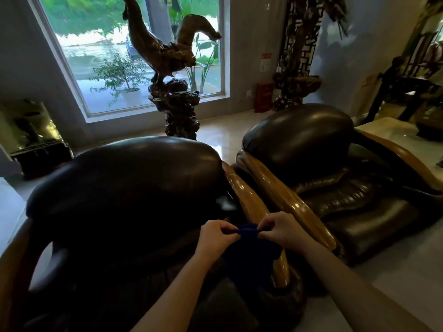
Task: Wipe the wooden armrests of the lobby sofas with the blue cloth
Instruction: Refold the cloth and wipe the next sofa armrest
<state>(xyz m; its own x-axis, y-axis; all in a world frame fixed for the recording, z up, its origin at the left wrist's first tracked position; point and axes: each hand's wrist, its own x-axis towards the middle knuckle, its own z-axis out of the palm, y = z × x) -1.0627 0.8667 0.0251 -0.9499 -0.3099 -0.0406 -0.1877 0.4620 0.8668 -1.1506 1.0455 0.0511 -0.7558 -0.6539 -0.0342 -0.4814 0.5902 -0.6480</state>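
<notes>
The dark blue cloth (pixel 249 255) hangs in front of me, pinched at its top edge by both hands. My left hand (pixel 215 238) grips its left corner and my right hand (pixel 280 230) grips its right corner. The cloth drapes over the near end of the right wooden armrest (pixel 244 190) of the near dark leather sofa (pixel 124 188). A second leather sofa (pixel 335 188) stands to the right, and its left wooden armrest (pixel 287 195) runs close alongside. Its other armrest (pixel 402 152) curves at the far right.
A tall carved wooden bird sculpture (pixel 167 68) stands behind the sofas before a large window (pixel 134 51). A red box (pixel 263 97) sits by the wall. A pale stone table (pixel 393 133) lies at the right. The near sofa's left armrest (pixel 12 271) curves at the lower left.
</notes>
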